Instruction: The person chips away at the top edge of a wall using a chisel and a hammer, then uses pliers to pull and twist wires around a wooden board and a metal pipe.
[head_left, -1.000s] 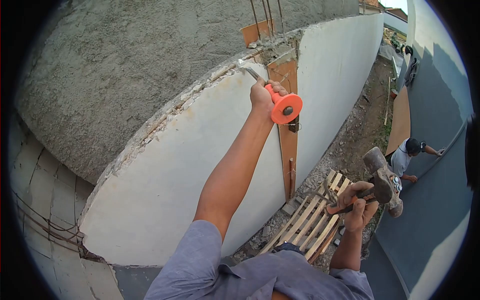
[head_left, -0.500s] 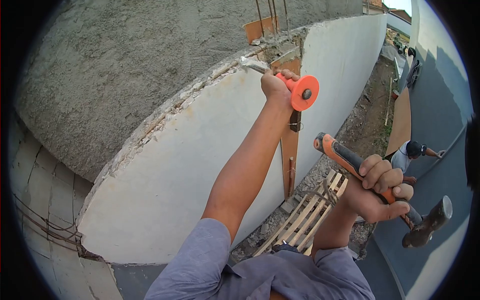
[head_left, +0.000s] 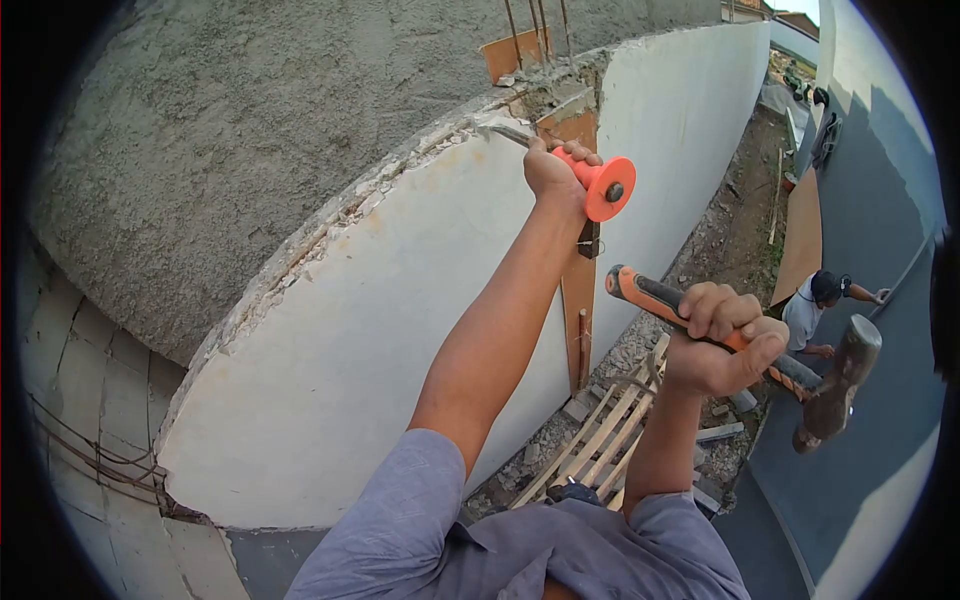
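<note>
From my seat I see the left hand (head_left: 560, 175) reaching out to the white wall (head_left: 370, 340), its fingers clamped round the orange grip of a chisel (head_left: 510, 134); the round orange guard (head_left: 612, 188) faces back toward me, and the metal shaft angles to the chipped upper edge, though I can't tell whether its tip is touching; on my right, the right hand (head_left: 725, 338) has its fingers closed on the handle of a hammer (head_left: 842, 380), held in the air, the metal head out to the right and well apart from the chisel; behind the chisel stands a brown board (head_left: 582, 310), with thin metal rods (head_left: 535, 35) rising above it; wooden slats (head_left: 603, 440) lie low between my arms; over at the grey-blue wall (head_left: 870, 210), another person (head_left: 806, 312) has one arm stretched out to it.
</note>
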